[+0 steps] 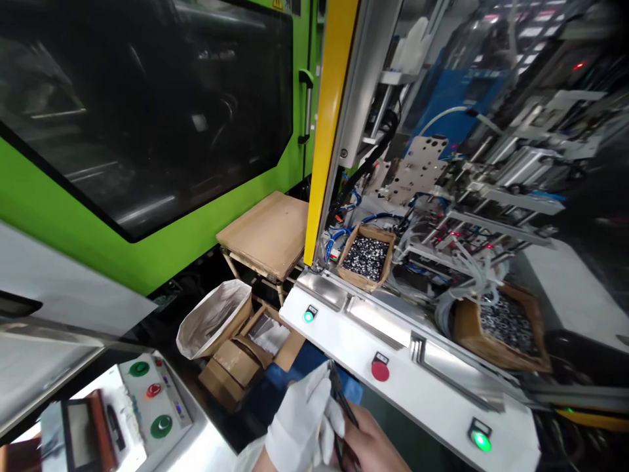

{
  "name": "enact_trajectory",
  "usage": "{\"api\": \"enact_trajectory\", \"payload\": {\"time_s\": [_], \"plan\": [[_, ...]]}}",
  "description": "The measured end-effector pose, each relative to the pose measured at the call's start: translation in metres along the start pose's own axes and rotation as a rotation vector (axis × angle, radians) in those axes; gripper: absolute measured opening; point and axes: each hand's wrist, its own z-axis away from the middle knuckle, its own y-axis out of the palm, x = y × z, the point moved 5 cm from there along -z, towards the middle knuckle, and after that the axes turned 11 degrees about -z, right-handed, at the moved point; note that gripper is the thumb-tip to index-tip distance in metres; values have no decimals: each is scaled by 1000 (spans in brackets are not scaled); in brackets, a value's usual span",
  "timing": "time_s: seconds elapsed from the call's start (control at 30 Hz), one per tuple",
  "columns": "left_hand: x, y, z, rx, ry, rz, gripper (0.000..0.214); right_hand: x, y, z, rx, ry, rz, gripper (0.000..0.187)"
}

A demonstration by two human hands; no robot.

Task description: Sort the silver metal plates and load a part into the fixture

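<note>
My left hand (302,416) wears a white glove and is at the bottom middle. Its fingers are closed together close to the tip of the dark pliers (335,380); whatever small thing may be between them is hidden. My right hand (371,439), bare, comes in from the lower right with its fingers wrapped round the dark handles of the pliers. The two hands meet in front of a white machine ledge (344,337). Below and behind them the floor is dark, with something blue on it.
Ahead on the ledge are a red button (380,370) and a lit green button (481,440). Boxes of small dark parts (366,257) stand inside the machine. At left are a lined carton (216,318), an open box (270,334), a wooden-topped stand (268,229) and a control panel (153,391).
</note>
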Motion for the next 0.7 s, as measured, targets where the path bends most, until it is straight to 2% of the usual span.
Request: {"api": "enact_trajectory", "payload": {"time_s": [0.17,0.37,0.57,0.7], "plan": [[3,4,4,20,-28,21,47,-7,-3,-2,-8,4,-51,55],[-3,4,4,-91,-50,-42,70,4,2,0,35,-73,75,51],[-11,6,10,-80,-73,-64,82,4,1,-1,44,-92,155,53],[-7,5,7,-65,-75,-70,68,13,4,3,28,-84,228,53]]}}
